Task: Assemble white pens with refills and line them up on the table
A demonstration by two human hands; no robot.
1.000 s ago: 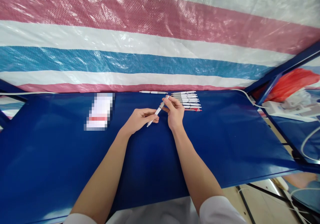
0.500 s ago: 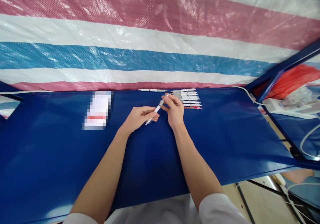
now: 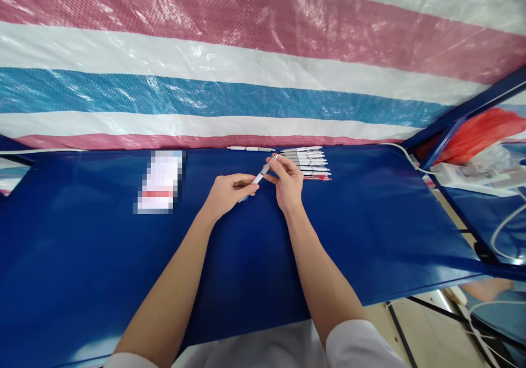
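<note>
A white pen (image 3: 257, 179) with a grey grip slants between my two hands above the blue table. My left hand (image 3: 228, 194) is closed on its lower part, with thumb and fingers covering much of that end. At the upper end, my right hand (image 3: 289, 185) pinches the pen near its tip. Just behind my right hand lies a row of several white and grey pens (image 3: 310, 160), with a red pen (image 3: 320, 178) at its near side. One more white pen (image 3: 250, 149) lies alone along the table's back edge.
A blurred-out white rectangular item (image 3: 158, 182) lies on the blue table (image 3: 349, 236) at left. A striped plastic sheet (image 3: 230, 99) hangs behind. At right are a blue metal frame (image 3: 456, 130), a red plastic bag (image 3: 480, 135) and white cables (image 3: 405, 150).
My left thumb and fingers have shifted slightly over the pen's lower part, covering more of it. My right hand keeps its pinch on the upper end. The other pens have not moved.
</note>
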